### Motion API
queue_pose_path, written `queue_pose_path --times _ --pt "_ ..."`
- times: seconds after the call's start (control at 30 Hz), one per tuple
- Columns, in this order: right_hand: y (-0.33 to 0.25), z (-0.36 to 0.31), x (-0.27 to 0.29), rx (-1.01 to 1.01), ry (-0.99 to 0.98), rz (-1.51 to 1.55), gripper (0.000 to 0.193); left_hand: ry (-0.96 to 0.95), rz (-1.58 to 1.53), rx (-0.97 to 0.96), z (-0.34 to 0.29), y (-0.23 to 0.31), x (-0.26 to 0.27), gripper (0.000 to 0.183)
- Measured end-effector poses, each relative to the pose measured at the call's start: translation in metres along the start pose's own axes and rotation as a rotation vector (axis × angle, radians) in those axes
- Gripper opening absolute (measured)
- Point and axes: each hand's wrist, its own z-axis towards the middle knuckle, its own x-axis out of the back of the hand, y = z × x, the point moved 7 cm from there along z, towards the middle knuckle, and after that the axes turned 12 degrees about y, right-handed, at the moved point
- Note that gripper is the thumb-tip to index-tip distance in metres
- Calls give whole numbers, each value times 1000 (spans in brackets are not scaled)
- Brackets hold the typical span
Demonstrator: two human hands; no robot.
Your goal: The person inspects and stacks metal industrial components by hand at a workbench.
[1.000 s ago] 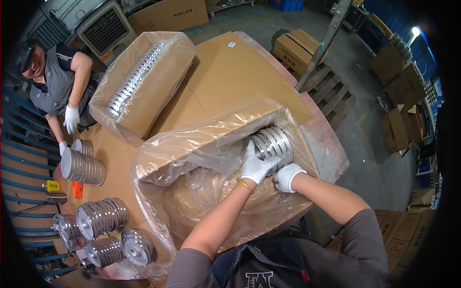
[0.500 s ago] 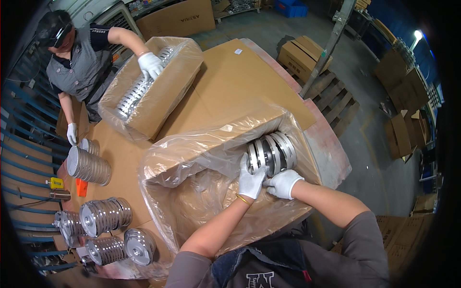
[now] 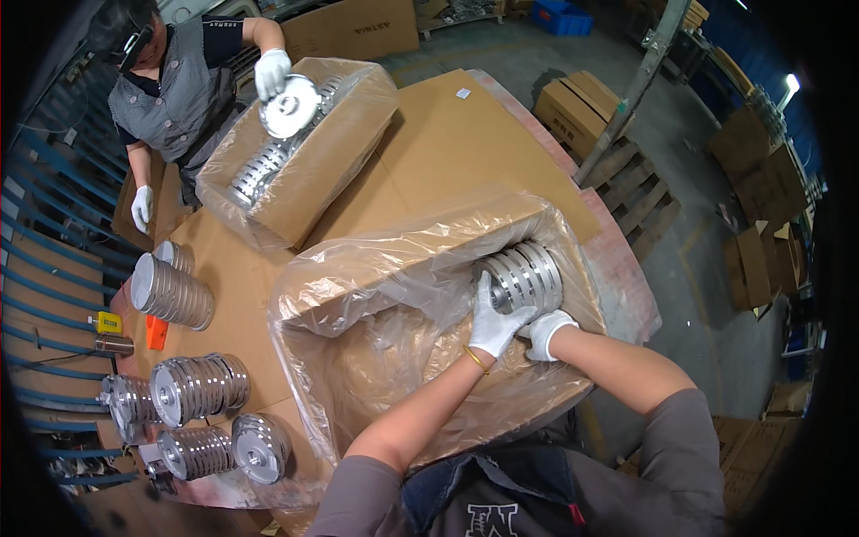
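A stack of round silvery metal discs with notched rims (image 3: 528,273) lies on its side in the right end of a cardboard box lined with clear plastic (image 3: 349,282). My left hand (image 3: 499,324), in a white glove, presses on the stack's left end disc with its fingers up and its thumb along the near side. My right hand (image 3: 548,336), gloved too, is at the near lower side of the stack with its fingers curled in and partly hidden. The discs sit close together. The left part of the box shows only creased plastic.
Across the table a co-worker (image 3: 174,107) lifts one disc (image 3: 291,106) over a second lined box (image 3: 344,183) holding more discs. Several disc stacks (image 3: 201,389) stand at the table's left, near an orange object (image 3: 157,332). A metal post (image 3: 631,94) rises beyond the right edge.
The discs under my hands have closed up rightward into a tight stack, and both my hands have shifted right. The co-worker's hand has come up out of the other box with a disc.
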Motion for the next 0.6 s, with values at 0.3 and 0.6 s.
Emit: queue_pose_path --times 0.3,0.6 --pt "-5 12 1 86 9 74 60 -175 485 -9 12 24 7 101" --pt "39 41 -27 180 32 215 47 -127 729 -815 -130 268 111 35"
